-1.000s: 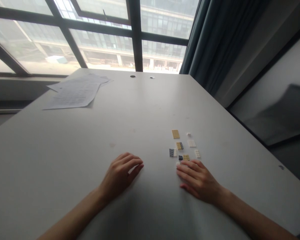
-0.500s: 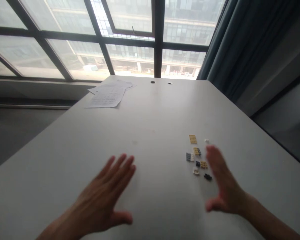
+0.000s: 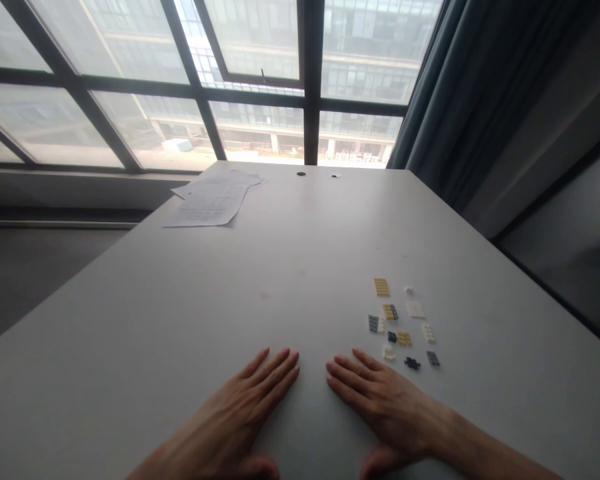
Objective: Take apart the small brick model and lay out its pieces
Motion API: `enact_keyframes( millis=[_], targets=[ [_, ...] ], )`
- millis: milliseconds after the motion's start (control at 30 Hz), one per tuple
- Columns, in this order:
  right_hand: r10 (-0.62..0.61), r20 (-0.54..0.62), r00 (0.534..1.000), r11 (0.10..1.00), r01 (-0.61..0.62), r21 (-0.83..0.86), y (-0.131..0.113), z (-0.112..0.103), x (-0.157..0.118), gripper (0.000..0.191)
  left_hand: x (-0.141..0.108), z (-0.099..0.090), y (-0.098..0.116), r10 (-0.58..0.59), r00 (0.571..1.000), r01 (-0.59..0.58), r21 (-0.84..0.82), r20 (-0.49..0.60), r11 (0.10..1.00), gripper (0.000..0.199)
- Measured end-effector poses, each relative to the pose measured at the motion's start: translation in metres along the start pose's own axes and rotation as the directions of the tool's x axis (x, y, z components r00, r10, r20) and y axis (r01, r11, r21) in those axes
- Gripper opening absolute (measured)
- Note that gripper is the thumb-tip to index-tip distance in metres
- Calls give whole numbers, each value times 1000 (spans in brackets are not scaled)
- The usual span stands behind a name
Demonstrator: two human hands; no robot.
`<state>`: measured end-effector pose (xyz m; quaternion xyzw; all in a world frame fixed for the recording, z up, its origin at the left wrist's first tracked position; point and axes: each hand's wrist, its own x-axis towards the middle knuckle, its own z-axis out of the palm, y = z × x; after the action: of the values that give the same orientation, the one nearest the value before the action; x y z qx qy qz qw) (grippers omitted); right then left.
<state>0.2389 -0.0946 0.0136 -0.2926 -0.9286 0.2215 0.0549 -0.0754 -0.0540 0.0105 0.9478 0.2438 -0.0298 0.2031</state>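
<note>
Left hand (image 3: 253,407): palm down on the white table (image 3: 300,260), opened flat, fingers lightly parted, holding nothing; thumb partly cut off by the lower edge of view.

Right hand (image 3: 380,403): palm down likewise, opened flat, fingers together, thumb apart, holding nothing. Fingertips angled toward the left hand's, a gap of bare table between.

Change: half a second ago both hands were raised, spread and blurred; a second ago the right fingers lay over the near bricks. Both are now down and level with each other. The white tile (image 3: 415,309), hidden behind the right hand half a second ago, shows again, and a small grey plate (image 3: 433,359) is in plain sight. Consequence: every listed brick can be seen, and none is in hand.

Bricks, just beyond the right hand, on the table:
– white bracket (image 3: 389,353), nearest the right fingers;
– black cross-shaped piece (image 3: 412,364);
– dark block (image 3: 392,337), beside a tan brick (image 3: 404,339);
– grey-and-white pair (image 3: 375,324);
– white studded plate (image 3: 429,333);
– tan-and-grey pair (image 3: 391,312);
– tan plate (image 3: 381,287), farthest out;
– small white piece (image 3: 409,291), shape too small to tell.

Obstruction: neither hand covers these; they lie close-set.

Surroundings: printed papers (image 3: 210,207), overlapping, far left; window (image 3: 260,40) behind; dark curtain (image 3: 430,107), right.
</note>
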Motion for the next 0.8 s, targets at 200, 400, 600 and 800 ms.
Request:
enact_keyframes(
  millis=[200,400,600,800],
  targets=[
    [-10,-25,1000,1000,10,-23,-1,0,1,96,1,2,0,-2,1000,3,16,-23,1000,106],
    [-24,-29,999,999,23,-37,-1,-1,0,95,-1,0,2,-6,1000,6,-3,-21,1000,104],
    [-20,-8,1000,999,20,-32,-1,-3,0,94,0,1,0,-5,1000,5,24,2,1000,104],
    [-42,-90,995,992,31,-123,0,6,-1,84,-2,7,-3,-16,1000,17,48,-18,999,103]
  ],
)
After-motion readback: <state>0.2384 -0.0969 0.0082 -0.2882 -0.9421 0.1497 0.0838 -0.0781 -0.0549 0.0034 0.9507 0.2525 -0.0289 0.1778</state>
